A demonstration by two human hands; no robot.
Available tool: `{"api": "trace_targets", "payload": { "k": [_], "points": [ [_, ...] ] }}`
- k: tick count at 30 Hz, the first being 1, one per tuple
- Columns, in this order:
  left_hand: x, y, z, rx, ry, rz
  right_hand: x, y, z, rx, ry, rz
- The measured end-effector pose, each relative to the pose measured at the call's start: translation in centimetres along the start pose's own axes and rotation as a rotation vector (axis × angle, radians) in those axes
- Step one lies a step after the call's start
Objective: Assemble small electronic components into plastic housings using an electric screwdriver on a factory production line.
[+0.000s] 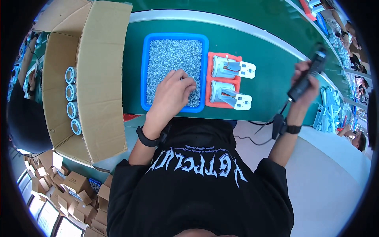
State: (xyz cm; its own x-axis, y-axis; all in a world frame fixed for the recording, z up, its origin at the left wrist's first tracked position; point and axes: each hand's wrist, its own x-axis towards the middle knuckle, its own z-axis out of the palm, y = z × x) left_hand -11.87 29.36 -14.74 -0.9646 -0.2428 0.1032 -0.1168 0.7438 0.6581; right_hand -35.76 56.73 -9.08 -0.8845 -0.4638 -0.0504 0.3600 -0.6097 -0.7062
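Note:
My left hand (174,91) is over a blue tray (145,71) filled with small silver screws (173,53). Its fingers are curled and pressed together at the screws; whatever they pinch is too small to make out. Off to the right, my right hand (304,85) is wrapped around a black electric screwdriver (310,75), slightly blurred, with a cable at its lower end. Between the hands, a red-orange fixture (224,54) beside the tray holds two white cylindrical housings (223,66), each with a white bracket piece (247,70) sticking out to the right.
A tall cardboard box (103,79) with several white round parts (71,93) inside stands left of the tray. White plastic parts (329,108) are piled at the far right. A pale rail (197,15) runs behind the green table (272,79). Other people work at both sides.

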Motion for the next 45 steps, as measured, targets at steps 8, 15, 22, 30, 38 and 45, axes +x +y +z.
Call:
{"api": "trace_targets", "payload": {
  "k": [8, 15, 22, 30, 38, 45],
  "points": [
    [0.7, -0.1, -0.4, -0.224, 0.076, -0.046, -4.7, -7.2, 10.5, 0.178, -0.399, -0.271],
    [0.5, 1.3, 0.7, -0.343, 0.179, 0.016, -5.5, -6.2, 13.3, -0.094, -0.328, -0.747],
    [0.4, 2.3, 1.3, -0.519, 0.266, 0.057, -4.1, -7.8, 12.1, -0.034, -0.688, -0.497],
    [0.4, 3.0, 2.3, -0.759, 0.141, 0.028, -3.6, -5.1, 12.9, -0.195, -0.84, -0.475],
    [0.4, 4.3, 4.7, -1.496, 0.103, -0.072, -3.1, -3.1, 12.6, -0.143, -0.839, -0.482],
    [0.6, 4.3, 4.5, -1.329, 0.057, -0.009, -3.5, -3.3, 12.2, -0.088, -0.753, -0.442]
  ]
}}
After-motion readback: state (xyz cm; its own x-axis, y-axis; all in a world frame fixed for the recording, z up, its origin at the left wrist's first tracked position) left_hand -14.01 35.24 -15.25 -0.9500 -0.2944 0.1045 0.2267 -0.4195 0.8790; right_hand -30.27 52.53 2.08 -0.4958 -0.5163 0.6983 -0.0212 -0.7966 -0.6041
